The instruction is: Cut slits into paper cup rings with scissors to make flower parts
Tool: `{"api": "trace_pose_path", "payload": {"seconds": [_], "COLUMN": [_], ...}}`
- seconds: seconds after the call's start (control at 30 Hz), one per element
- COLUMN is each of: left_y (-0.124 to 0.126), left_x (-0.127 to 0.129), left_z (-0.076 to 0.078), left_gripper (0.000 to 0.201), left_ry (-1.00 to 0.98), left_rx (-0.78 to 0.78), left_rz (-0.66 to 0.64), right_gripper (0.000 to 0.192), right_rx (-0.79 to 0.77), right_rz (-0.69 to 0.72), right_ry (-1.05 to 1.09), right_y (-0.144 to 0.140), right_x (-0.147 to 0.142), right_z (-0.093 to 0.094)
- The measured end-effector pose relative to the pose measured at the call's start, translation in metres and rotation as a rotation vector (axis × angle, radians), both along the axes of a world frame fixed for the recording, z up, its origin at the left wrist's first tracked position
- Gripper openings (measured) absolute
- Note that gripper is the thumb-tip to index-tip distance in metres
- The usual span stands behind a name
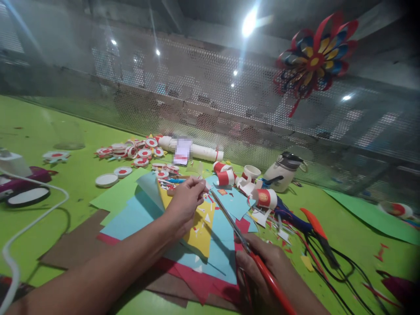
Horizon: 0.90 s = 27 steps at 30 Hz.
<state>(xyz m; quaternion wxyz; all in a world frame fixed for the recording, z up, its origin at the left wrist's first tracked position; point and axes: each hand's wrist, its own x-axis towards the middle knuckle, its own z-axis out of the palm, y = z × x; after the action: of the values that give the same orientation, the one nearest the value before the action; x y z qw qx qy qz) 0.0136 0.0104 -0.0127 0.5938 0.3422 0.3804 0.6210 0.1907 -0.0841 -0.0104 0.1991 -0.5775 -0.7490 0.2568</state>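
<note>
My left hand (185, 202) pinches a small piece of paper (201, 169) above a stack of coloured paper sheets (197, 236), blue, yellow and red, lying on the green table (82, 183). My right hand (262, 269) grips red-handled scissors (236, 229). Their long blades point up and left toward my left fingertips, and the tips almost touch the pinched paper.
Red-and-white paper discs (131, 152) and rolled paper cups (226, 177) lie beyond the sheets. A white tube (197, 151), a white jug (282, 173), a glue gun (316, 227) with black cables and a white cable (19, 232) lie around. A paper pinwheel (313, 59) hangs on the mesh wall.
</note>
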Motion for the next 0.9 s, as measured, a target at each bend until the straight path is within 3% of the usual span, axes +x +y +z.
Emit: {"api": "trace_pose_path", "payload": {"seconds": [0.2, 0.53, 0.9], "left_y": [-0.0021, 0.0034, 0.0006], "left_x": [0.0006, -0.0032, -0.0018], "left_z": [0.0038, -0.0022, -0.0037], "left_gripper": [0.013, 0.018, 0.017], "left_ry": [0.013, 0.089, 0.189], "left_rx": [-0.008, 0.015, -0.028], "left_rz": [-0.029, -0.078, 0.002], "right_gripper": [0.032, 0.034, 0.034], "right_rx": [0.051, 0.049, 0.05], "right_rz": [-0.005, -0.004, 0.012], "right_ry": [0.036, 0.052, 0.063], "right_y": [0.0005, 0.0011, 0.0012], "right_x": [-0.0016, -0.0001, -0.0009], "right_z": [-0.0025, -0.0049, -0.0042]}}
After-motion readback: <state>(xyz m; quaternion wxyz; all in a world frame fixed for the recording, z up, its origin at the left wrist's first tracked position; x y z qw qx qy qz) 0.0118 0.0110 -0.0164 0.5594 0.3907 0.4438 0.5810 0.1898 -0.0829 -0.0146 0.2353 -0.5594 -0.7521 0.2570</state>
